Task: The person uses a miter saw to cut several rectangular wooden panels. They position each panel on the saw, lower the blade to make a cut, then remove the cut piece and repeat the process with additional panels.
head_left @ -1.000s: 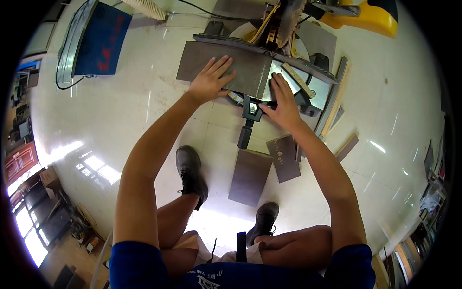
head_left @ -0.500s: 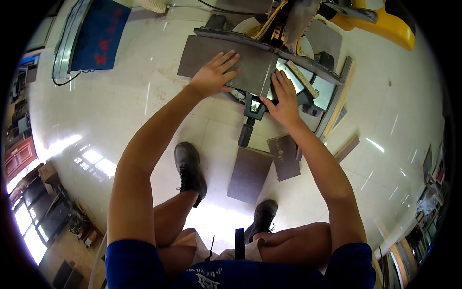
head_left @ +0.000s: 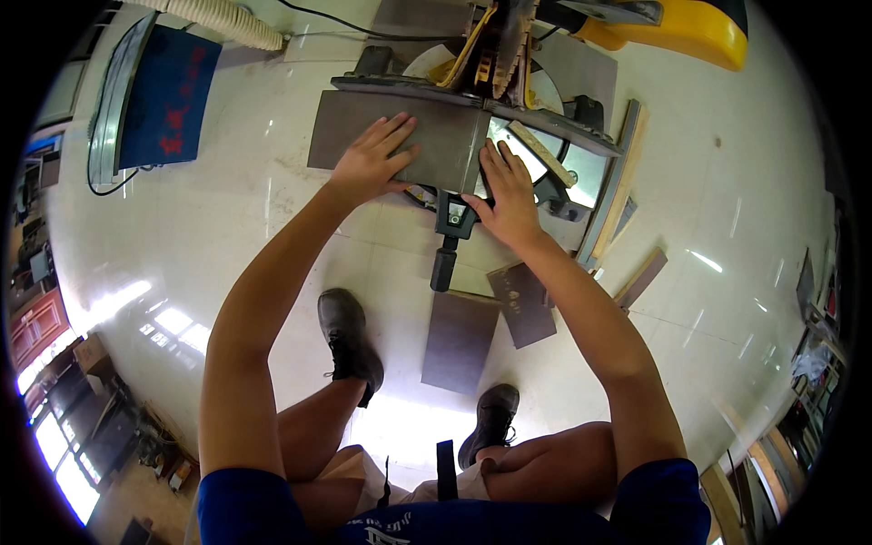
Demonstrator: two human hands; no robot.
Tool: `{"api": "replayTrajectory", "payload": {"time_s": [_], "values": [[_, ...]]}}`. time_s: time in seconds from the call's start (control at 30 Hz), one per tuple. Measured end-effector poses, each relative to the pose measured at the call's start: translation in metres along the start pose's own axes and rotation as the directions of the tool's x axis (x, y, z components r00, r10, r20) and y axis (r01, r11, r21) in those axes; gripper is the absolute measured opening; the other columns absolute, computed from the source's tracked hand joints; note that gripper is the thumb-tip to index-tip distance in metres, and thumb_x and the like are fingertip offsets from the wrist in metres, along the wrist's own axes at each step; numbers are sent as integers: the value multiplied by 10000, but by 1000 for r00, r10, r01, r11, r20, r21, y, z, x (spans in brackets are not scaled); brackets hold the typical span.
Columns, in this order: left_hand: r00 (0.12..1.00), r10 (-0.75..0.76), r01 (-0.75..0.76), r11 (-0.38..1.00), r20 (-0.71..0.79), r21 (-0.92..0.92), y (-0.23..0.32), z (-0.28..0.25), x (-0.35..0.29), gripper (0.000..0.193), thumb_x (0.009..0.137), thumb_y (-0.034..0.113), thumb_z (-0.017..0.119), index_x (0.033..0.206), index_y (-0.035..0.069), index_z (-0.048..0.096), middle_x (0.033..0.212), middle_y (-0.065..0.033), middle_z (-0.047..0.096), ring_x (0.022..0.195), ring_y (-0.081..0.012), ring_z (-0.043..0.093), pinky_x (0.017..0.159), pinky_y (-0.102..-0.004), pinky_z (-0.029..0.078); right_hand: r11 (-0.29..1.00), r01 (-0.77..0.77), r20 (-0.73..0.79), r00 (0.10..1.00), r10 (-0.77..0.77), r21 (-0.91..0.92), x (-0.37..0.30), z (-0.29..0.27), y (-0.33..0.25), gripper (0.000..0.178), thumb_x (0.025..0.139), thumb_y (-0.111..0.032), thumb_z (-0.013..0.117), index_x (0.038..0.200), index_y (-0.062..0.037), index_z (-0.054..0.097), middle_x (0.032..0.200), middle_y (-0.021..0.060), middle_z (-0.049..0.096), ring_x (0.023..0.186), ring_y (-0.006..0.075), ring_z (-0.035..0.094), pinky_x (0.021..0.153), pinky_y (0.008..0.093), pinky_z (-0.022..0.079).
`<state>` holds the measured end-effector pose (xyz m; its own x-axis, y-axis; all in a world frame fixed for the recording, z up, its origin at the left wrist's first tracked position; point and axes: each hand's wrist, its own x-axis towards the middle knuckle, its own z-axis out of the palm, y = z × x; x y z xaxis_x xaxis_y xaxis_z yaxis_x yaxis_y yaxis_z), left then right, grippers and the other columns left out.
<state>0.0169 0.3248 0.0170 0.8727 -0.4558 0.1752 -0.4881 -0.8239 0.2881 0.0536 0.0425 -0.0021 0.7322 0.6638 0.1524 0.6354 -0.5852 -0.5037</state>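
Observation:
A flat grey-brown board (head_left: 445,136) lies across the bed of a mitre saw, its far edge along the black fence (head_left: 409,89). My left hand (head_left: 371,163) rests flat on top of it, fingers spread. At the board's right end is my right hand (head_left: 509,195), open, its fingers stretched out along that edge and its thumb near the front corner. The toothed saw blade (head_left: 516,45) stands raised behind the fence, just beyond the right end of the board. Below the board, a black handle (head_left: 443,265) sticks out towards me.
A narrow wood strip (head_left: 542,154) lies on the saw bed to the right. Board offcuts (head_left: 460,341) lie on the floor between my feet and the saw. The yellow saw grip (head_left: 695,32) is at upper right, a blue box-like panel (head_left: 171,95) at far left, and a ribbed hose (head_left: 227,20) behind.
The whole view has shifted, so the saw, board and hands appear further left and lower. Both hands keep their places on the board, which has not visibly moved against the fence.

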Motion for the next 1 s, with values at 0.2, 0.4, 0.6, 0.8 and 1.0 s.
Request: {"api": "replayTrajectory", "payload": {"time_s": [0.2,0.4,0.6,0.8,1.0], "values": [[1000,17,-17,1000,-24,-7,2,-1,2,651,517,273,855,1095,89,619,1428,-147,450,1342,-328,406,1091,-479,383,999,-2,-26,1000,3,32,0,2,-1,754,782,-295,735,1390,18,418,1466,190,402,1364,393,349,1097,502,287],[1000,18,-18,999,-1,27,-2,1,-3,665,566,328,840,1155,130,602,1429,-134,452,1352,-306,395,1101,-456,367,1000,0,-7,1000,0,27,0,4,-3,748,794,-299,712,1396,19,401,1474,198,377,1369,403,330,1107,519,280],[1000,16,-16,999,-5,39,-1,1,0,643,562,335,842,1126,138,602,1422,-125,459,1350,-304,399,1098,-460,372,1000,6,-3,1000,-6,29,0,4,0,755,794,-303,712,1402,16,396,1474,203,377,1367,404,335,1101,524,284],[1000,19,-19,999,-14,38,-2,3,0,637,565,335,841,1124,148,602,1419,-120,463,1347,-301,404,1092,-456,382,999,30,-25,999,-29,40,0,3,1,745,800,-307,709,1395,22,404,1466,209,389,1359,405,350,1096,522,291],[999,11,-12,1000,-50,-27,-3,6,-1,625,557,308,846,1117,151,618,1414,-127,469,1338,-302,416,1091,-461,380,999,31,-27,999,-30,40,1,1,1,740,798,-321,717,1381,24,419,1459,202,401,1357,392,359,1098,512,297]]}}
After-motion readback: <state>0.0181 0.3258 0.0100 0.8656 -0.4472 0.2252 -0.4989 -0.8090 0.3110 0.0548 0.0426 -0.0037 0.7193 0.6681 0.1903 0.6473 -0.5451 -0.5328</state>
